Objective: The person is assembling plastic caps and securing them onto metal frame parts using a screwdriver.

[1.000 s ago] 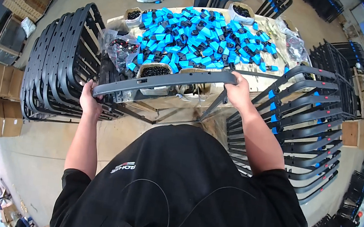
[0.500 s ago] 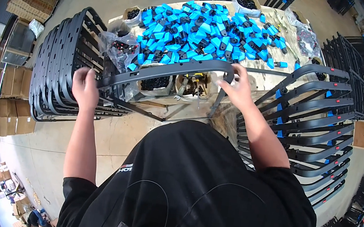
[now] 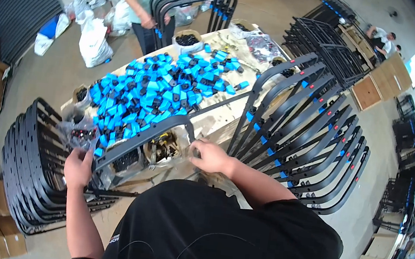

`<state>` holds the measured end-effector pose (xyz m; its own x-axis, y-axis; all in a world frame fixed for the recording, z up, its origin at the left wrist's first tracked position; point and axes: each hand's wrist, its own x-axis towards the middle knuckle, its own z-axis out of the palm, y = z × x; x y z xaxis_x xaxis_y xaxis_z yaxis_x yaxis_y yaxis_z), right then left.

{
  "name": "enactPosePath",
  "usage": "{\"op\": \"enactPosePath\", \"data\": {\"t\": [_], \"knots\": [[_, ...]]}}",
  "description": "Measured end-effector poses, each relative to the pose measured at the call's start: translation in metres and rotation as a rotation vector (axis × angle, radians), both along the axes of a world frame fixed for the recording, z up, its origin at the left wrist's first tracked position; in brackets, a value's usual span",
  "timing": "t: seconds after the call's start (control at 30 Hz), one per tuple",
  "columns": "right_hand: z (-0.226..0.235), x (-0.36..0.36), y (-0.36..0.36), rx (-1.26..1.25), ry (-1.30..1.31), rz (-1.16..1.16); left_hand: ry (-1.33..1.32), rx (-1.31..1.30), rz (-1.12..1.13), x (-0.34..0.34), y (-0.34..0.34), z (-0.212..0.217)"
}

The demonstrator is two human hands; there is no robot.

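I see the table ahead of my fingers, heaped with blue clips. Frame stacks stand outside each hand: one left of my left hand, another right of my right hand. Both hands' fingers are curled shut around one black frame, spanning between them at the table's near edge.

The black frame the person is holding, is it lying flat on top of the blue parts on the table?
No. The black frame sits at the table's near edge, gripped by the left hand and right hand, short of the blue parts.
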<state>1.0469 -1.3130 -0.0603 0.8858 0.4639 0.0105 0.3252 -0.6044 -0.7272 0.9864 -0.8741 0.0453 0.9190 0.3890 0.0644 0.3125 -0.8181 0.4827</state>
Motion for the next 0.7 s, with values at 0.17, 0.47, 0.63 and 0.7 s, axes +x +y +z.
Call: {"op": "enactPosePath", "data": {"t": [0.17, 0.47, 0.63, 0.7], "knots": [[0.074, 0.034, -0.118, -0.061, -0.469, -0.288, 0.02, -0.047, -0.009, -0.001, 0.003, -0.004], [0.104, 0.045, -0.264, -0.683, -0.56, -0.697, 0.089, -0.016, 0.03, 0.014, -0.008, 0.0], [0.1, 0.045, -0.234, -0.595, -0.604, -0.747, 0.05, -0.052, 0.153, 0.009, -0.012, -0.005], [0.104, 0.048, -0.203, -0.415, -0.682, -0.662, -0.005, -0.009, 0.167, 0.007, -0.011, -0.005]]}}
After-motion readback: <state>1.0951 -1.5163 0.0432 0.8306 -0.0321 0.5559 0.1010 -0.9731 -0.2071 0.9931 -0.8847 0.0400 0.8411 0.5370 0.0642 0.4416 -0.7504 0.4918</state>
